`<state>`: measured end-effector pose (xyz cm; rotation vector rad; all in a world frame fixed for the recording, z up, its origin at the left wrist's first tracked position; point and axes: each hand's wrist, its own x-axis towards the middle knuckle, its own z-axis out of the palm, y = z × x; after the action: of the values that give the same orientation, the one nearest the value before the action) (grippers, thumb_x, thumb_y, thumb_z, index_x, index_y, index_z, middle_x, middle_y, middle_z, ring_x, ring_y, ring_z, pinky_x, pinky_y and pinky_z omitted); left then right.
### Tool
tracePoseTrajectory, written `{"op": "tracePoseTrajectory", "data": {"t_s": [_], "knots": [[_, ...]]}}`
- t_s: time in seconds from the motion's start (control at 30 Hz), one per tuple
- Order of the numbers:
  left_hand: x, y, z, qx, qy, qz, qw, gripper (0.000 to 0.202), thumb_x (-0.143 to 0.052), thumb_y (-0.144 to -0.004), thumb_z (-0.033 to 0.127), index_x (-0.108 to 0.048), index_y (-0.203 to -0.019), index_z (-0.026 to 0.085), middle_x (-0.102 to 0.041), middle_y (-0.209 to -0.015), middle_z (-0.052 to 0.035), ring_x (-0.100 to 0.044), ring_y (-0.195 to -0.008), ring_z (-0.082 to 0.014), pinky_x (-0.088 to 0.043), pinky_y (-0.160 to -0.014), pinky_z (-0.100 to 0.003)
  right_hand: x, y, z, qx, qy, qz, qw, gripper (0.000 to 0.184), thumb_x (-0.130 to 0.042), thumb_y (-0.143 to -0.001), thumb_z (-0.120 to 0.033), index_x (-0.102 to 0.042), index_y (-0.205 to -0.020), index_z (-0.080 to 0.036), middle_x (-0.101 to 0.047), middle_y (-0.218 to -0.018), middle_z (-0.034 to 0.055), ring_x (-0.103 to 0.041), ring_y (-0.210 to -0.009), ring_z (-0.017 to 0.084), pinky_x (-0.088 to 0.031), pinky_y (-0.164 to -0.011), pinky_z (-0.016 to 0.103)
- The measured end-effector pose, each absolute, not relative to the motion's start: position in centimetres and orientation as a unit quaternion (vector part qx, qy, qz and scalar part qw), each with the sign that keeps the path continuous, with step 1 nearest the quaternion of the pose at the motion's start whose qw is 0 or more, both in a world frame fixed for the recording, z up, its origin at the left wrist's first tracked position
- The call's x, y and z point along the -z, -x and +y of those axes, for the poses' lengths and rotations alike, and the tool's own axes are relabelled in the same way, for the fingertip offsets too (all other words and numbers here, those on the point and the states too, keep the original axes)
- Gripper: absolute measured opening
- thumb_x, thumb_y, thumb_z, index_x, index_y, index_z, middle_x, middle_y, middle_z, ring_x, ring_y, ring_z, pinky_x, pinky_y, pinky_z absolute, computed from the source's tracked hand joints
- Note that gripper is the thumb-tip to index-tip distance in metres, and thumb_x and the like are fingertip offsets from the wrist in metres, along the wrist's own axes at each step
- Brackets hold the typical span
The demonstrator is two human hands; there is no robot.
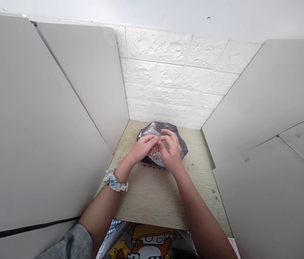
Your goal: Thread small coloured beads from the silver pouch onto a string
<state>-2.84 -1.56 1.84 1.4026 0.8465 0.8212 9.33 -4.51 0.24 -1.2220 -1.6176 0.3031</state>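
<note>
My left hand [144,146] and my right hand [171,150] meet fingertip to fingertip, each closed in a pinch. Whatever is between the fingers is too small or too hidden to make out. Just beneath them lies a dark plastic bag [182,145], spread out with a crumpled rim. Small glittering silvery bits with some red ones, perhaps beads, cover its inside, partly hidden by my hands. A pale blue scrunchie with lace trim [116,181] circles my left wrist.
The bag rests on a wood-grain tabletop [152,194] between grey-white panels [87,72] on both sides. Behind stands a white brick-patterned wall [162,46]. Tiny reddish bits lie around the bag, and small metal pieces [214,194] sit near the right edge.
</note>
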Motion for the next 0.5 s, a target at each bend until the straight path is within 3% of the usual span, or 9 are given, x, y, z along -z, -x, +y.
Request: {"op": "tracePoseTrajectory", "data": {"t_s": [0.2,0.33,0.5], "knots": [[-2.32,3.00,-1.54,-0.350,-0.649,0.411,0.537,0.026,-0.050,-0.070,0.037,-0.057,-0.067,0.012,-0.031,-0.042,0.0064,-0.026,-0.040,-0.0044,-0.022,-0.040,-0.019,0.04,-9.92,-4.01,-0.114,0.513,-0.639,0.561,0.012,-0.038,-0.080,-0.022,-0.046,-0.073,-0.019,-0.049,-0.101,0.0065,-0.043,-0.101,0.017,-0.032,-0.086,0.035],[-2.10,3.01,-1.36,-0.355,-0.664,0.415,0.511,0.026,-0.051,-0.068,0.038,-0.057,-0.065,0.012,-0.037,-0.047,0.0048,-0.030,-0.045,-0.0053,-0.025,-0.044,-0.019,0.37,-9.77,-3.95,-0.123,0.512,-0.661,0.535,0.013,-0.035,-0.081,-0.021,-0.044,-0.072,-0.019,-0.051,-0.086,0.0046,-0.047,-0.084,0.015,-0.037,-0.072,0.028],[-1.44,3.09,-0.89,-0.369,-0.683,0.433,0.458,0.027,-0.050,-0.068,0.038,-0.056,-0.063,0.013,-0.046,-0.055,0.0024,-0.039,-0.055,-0.0080,-0.031,-0.051,-0.020,0.65,-9.39,-4.29,-0.105,0.531,-0.685,0.488,0.015,-0.032,-0.082,-0.022,-0.044,-0.074,-0.020,-0.048,-0.072,0.0011,-0.045,-0.067,0.013,-0.034,-0.062,0.024]]}}
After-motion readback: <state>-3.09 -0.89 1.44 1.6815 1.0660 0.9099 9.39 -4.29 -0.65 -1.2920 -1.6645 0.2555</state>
